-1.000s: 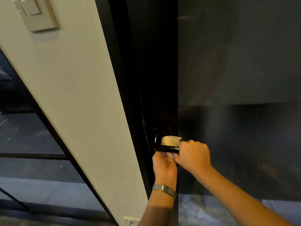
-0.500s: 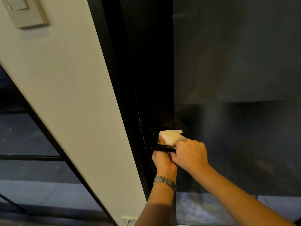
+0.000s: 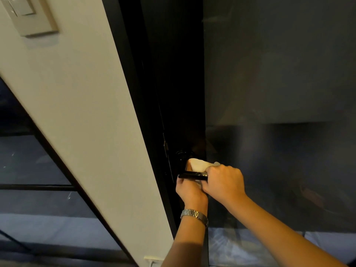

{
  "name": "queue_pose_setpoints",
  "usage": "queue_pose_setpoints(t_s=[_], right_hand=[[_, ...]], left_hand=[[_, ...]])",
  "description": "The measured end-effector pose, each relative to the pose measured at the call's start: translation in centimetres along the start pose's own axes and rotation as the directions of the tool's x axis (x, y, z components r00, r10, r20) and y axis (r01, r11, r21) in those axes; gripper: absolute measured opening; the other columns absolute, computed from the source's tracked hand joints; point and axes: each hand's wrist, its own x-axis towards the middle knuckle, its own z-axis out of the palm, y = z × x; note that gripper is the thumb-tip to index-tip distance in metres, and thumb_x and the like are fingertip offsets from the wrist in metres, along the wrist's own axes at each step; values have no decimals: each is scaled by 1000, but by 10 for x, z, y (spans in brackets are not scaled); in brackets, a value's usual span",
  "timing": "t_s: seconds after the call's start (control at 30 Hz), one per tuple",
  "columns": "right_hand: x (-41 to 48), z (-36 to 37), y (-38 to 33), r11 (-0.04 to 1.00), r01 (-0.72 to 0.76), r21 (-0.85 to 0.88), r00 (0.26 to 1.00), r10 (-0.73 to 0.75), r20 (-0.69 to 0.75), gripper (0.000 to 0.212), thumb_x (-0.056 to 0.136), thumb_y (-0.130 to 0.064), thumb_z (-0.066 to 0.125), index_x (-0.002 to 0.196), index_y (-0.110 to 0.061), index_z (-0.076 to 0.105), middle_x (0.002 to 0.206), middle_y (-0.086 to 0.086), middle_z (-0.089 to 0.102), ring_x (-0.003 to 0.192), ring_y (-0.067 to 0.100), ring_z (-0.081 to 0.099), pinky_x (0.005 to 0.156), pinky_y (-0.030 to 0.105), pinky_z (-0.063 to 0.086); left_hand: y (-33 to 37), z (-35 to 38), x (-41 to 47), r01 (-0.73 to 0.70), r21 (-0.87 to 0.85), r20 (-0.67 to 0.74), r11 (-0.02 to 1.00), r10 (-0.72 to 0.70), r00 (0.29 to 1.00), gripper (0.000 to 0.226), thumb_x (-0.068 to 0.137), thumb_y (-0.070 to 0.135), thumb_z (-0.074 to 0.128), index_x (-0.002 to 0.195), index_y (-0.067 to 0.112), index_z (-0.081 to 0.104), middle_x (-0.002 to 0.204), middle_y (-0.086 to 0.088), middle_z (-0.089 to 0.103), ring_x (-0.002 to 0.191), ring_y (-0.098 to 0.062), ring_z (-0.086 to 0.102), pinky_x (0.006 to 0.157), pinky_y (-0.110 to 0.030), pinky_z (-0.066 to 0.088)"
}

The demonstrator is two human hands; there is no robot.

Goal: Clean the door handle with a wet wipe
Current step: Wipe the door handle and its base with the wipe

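Note:
The black lever door handle [image 3: 189,175] sticks out level from the dark door's edge. My left hand [image 3: 189,192], with a metal watch on its wrist, comes up from below and behind the lever. It holds the white wet wipe [image 3: 198,165] against the handle's back, and the wipe bulges above the bar. My right hand [image 3: 223,182] is a closed fist around the handle's right end, touching the wipe. The handle's round base [image 3: 182,156] is just visible in shadow above the wipe.
A dark glass door panel [image 3: 279,93] fills the right side. Left of the black frame [image 3: 138,93] runs a cream wall strip [image 3: 77,93] with a light switch [image 3: 28,14] at the top and an outlet [image 3: 152,260] at the bottom. More dark glass lies at far left.
The wipe has risen from behind the lever and now shows more above it. Both hands stay at the handle, and the view has shifted slightly.

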Motion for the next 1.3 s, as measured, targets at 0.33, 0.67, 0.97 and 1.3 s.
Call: queue_pose_setpoints(t_s=[0.33,0.67,0.97,1.3], right_hand=[[-1,-7,0,999,4,43,999,-6,43,33,92,-44,47,102,-17,62,93,2,67,84,20,64,61,27,39],[0,-6,0,1000,-19,2,999,19,32,27,92,-37,45,98,-19,64,89,1,67,81,21,65,45,23,23],[0,-4,1,1000,-4,2,999,4,43,29,92,-39,45,102,-19,64,92,1,68,84,22,65,51,25,32],[0,-4,-1,1000,-6,-18,999,6,43,27,92,-36,45,100,-18,64,91,2,68,83,22,65,43,22,18]], left_hand=[[22,-19,7,-469,468,92,749,487,869,22,84,-7,54,96,8,65,82,2,59,76,-6,56,76,-26,50],[77,-10,23,-894,444,710,55,587,389,15,77,5,68,91,8,73,87,1,64,78,9,53,75,2,41],[100,-13,17,-907,420,646,32,691,324,15,82,6,66,95,11,70,86,2,63,74,8,57,65,-2,43],[73,-14,18,-802,597,628,35,601,494,19,85,6,62,102,8,69,105,-7,65,92,-10,58,75,3,39]])
